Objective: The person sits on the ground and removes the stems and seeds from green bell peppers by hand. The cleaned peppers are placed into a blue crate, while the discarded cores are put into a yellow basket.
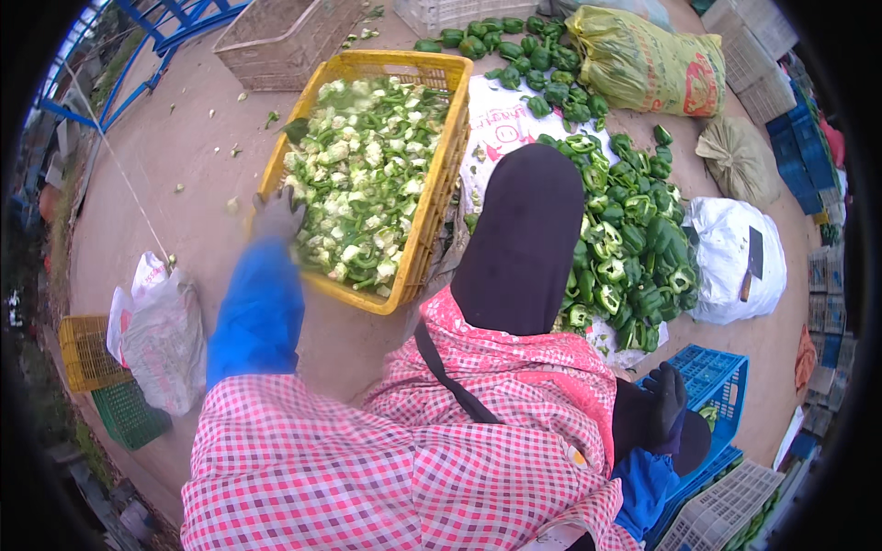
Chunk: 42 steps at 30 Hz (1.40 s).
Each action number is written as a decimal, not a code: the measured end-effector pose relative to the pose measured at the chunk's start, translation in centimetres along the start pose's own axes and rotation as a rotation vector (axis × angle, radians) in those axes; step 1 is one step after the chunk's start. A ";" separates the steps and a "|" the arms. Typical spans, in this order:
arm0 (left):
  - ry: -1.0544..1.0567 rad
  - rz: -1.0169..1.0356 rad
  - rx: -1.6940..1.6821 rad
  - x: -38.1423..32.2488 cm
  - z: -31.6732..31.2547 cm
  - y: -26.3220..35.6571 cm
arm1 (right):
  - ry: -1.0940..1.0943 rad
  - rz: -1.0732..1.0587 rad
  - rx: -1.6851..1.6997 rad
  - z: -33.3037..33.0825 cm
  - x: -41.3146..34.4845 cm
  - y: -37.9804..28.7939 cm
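Observation:
My left hand (279,212), in a dark glove below a blue sleeve, is at the left rim of a yellow plastic crate (324,286). Whitish pepper cores and green stem pieces (365,172) fill much of the crate; blur hides whether the fingers hold anything. Near my dark-clad knee, my right hand (667,399), also dark-gloved, has curled fingers beside a blue plastic crate (732,406); I cannot tell whether something is in it. Green bell peppers (630,227), several cut open, lie heaped right of my other knee. A knife (752,262) with a wooden handle rests on a white sack (716,296).
Whole green bell peppers (544,69) lie near a full yellow sack (641,62). A grey-brown crate (275,41) stands beyond the yellow one. White plastic bags (165,337) lean by small yellow and green crates at left. A tied beige sack (737,158) sits at right.

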<state>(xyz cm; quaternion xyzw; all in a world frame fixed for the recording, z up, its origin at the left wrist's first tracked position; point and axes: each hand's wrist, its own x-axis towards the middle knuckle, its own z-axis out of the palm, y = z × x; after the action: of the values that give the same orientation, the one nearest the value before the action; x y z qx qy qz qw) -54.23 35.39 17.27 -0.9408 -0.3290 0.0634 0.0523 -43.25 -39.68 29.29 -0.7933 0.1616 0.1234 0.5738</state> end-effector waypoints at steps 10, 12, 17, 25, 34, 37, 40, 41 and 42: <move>0.157 0.271 -0.836 2.8 -16.0 12.5 | 0.209 -0.127 0.193 -2.7 2.3 -0.9; 0.298 0.630 -1.070 1.5 -21.9 18.9 | 0.205 -0.160 0.269 -3.1 3.8 -2.0; 0.361 1.157 -0.770 -4.3 -28.3 37.7 | 0.193 -0.119 0.208 -1.5 10.5 -1.4; 0.089 1.235 -0.565 -1.0 -24.5 51.2 | 0.064 0.292 -0.180 9.0 24.8 10.2; -0.216 1.195 -0.422 -1.1 -19.7 49.9 | 0.319 0.423 0.047 14.5 28.4 12.2; -0.726 1.041 -0.652 -2.5 -19.0 51.7 | 0.341 -0.002 0.106 14.1 22.6 7.1; -0.934 0.893 -0.830 -4.6 -17.7 53.7 | 0.312 -0.348 0.142 14.8 17.1 0.0; -0.898 0.996 -0.910 -5.0 -17.4 54.0 | 0.326 -0.513 0.171 15.0 15.5 -2.3; -0.927 1.015 -0.951 -5.3 -17.2 54.1 | 0.246 -0.453 0.311 14.9 13.9 -4.2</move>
<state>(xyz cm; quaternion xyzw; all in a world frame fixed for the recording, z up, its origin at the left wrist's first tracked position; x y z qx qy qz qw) -22.57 -11.05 27.08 -0.7752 0.1547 0.3140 -0.5258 -28.94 -25.95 22.99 -0.7209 0.0656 -0.1310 0.6773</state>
